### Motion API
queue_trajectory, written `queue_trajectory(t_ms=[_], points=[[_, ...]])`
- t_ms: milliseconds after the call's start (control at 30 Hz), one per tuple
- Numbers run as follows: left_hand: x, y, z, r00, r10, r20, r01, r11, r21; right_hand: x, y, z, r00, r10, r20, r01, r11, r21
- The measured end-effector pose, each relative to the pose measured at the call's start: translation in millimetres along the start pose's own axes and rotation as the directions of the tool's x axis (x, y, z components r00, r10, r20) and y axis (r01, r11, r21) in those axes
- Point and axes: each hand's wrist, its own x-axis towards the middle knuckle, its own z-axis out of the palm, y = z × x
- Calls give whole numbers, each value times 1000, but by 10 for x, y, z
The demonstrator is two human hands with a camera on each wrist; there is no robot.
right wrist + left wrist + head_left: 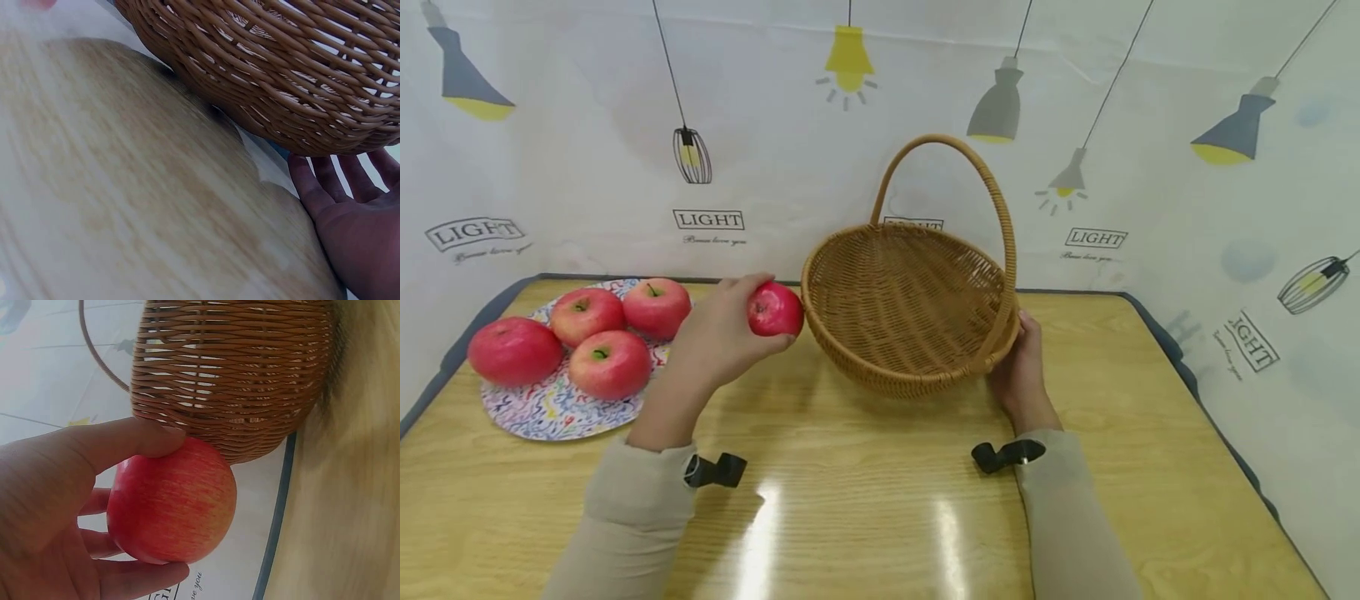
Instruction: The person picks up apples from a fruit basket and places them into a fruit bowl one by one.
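A red apple [774, 309] is held up by my left hand [722, 321], thumb on one side and fingers on the other. In the left wrist view the apple [175, 503] overlaps the outside of the wicker basket [231, 369]. The basket [902, 300] leans with its hollow toward me and its tall handle [1009, 233] arching above; no fruit shows inside. At its right side, my right hand [1024, 371] rests with fingers against the outer weave. Those fingers [356, 178] reach up, fairly straight, to the basket's lower side in the right wrist view.
Several red apples [610, 365] lie on a round, colourfully patterned plate [550, 427] at the left of the wooden table [865, 500]. Behind the basket stands a white backdrop [775, 150] printed with lamps. A dark edge [1187, 375] borders the table.
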Motion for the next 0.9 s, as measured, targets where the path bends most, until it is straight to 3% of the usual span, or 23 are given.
queue_trajectory(t_ms=[500,900], points=[[38,-66,49,999,27,23,-27,999,-20,3,-17,0,1000,13,-3,-13,1000,-9],[31,-133,-31,999,8,32,-7,999,-46,-6,-17,4,1000,23,6,-22,1000,-12]])
